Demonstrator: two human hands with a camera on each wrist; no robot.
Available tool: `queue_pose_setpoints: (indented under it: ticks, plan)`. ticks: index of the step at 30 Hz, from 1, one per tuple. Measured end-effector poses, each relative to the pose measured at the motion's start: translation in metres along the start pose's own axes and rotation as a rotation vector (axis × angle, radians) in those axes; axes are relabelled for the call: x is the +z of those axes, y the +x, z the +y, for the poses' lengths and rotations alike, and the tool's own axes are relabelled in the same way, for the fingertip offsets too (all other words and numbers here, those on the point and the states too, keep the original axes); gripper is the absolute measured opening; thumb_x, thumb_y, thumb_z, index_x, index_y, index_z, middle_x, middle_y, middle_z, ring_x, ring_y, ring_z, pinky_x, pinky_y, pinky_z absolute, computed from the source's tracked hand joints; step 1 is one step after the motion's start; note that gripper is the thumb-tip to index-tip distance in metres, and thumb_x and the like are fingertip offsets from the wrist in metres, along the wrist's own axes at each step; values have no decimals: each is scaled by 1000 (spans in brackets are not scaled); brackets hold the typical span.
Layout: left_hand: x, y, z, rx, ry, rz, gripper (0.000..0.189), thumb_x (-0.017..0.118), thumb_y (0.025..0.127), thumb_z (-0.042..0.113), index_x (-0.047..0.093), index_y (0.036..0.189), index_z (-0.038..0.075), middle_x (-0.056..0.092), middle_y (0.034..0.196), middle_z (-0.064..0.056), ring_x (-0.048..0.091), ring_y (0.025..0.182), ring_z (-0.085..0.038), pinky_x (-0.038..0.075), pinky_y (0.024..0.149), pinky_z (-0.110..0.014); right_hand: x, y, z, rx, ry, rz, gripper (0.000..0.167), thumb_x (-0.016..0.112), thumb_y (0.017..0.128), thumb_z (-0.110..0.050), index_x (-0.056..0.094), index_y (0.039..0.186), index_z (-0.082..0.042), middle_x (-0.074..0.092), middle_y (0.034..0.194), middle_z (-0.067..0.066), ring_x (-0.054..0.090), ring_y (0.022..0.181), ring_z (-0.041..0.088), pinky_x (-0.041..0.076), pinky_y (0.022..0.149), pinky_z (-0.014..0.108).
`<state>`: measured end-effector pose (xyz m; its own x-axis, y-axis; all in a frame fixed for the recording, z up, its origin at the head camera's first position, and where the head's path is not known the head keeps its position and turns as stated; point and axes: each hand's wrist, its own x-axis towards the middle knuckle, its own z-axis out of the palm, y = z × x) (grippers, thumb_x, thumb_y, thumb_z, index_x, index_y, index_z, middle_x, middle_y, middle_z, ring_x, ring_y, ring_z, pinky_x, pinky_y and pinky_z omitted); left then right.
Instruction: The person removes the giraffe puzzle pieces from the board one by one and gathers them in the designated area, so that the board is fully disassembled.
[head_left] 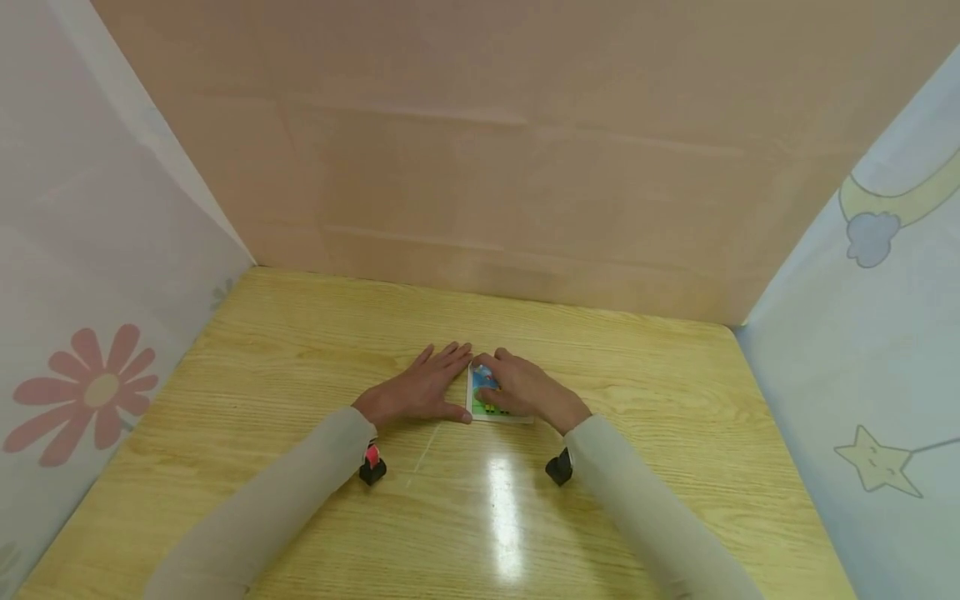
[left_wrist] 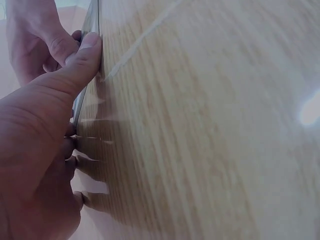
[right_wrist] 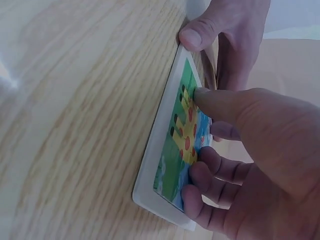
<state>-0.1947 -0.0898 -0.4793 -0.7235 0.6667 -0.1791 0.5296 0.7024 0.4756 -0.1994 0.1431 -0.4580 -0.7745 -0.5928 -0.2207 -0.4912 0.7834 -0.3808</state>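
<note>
A small flat picture board (head_left: 501,418) with a white border lies on the table. Its picture (right_wrist: 186,131) shows a yellow giraffe with red spots on green and blue, and thin seam lines like those of a jigsaw puzzle. My left hand (head_left: 420,390) lies along the board's left side with the fingers stretched out. In the right wrist view, the left thumb (right_wrist: 196,36) touches the board's corner. Over the picture is my right hand (head_left: 528,390), its thumb and bent fingertips resting on the surface and spread apart. Part of the picture is hidden beneath it.
The wood-grain table (head_left: 315,358) has a bright light reflection near the front. A brown panel (head_left: 480,167) rises at the back. Patterned sheets hang on both sides, with a pink flower (head_left: 101,390) left and a star (head_left: 873,458) right.
</note>
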Motion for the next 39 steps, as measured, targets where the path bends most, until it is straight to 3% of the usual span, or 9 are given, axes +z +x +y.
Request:
queue_pose_setpoints:
  ticks: [6,17,23,32,39]
  plan:
    - [-4,-2,3,-6,46,-31,102,67,97,65,15,174,21,8,182,-8,5,170,-31,4,137,-61,-7,-1,-2,5,30,-39,58,68,106,-34,49,158,-21,61,127,12,66,96,20,60,90,44]
    - [-10,-2,7,-18,76,-62,105,65,98,66,10,174,17,6,182,-8,5,170,-31,5,136,-62,-18,8,2,15,119,-109,58,76,101,-32,52,153,-19,60,126,13,63,105,23,58,93,45]
    - [-14,-2,9,-7,10,-76,107,68,99,60,7,174,15,4,182,-11,3,170,-35,3,135,-65,-17,15,7,29,185,-90,51,79,99,-31,58,143,-16,57,128,16,61,108,25,57,96,46]
    - [-13,1,8,-18,30,-86,108,67,99,62,5,174,15,3,182,-9,2,170,-33,3,135,-64,-14,15,12,8,228,-20,47,79,99,-25,61,141,-11,54,135,18,61,116,30,55,105,53]
    - [-10,1,5,-25,23,-88,109,66,99,64,5,174,14,2,182,-9,1,170,-33,2,135,-64,-8,15,14,-29,262,13,44,77,99,-19,63,139,-7,58,135,13,61,121,27,52,111,51]
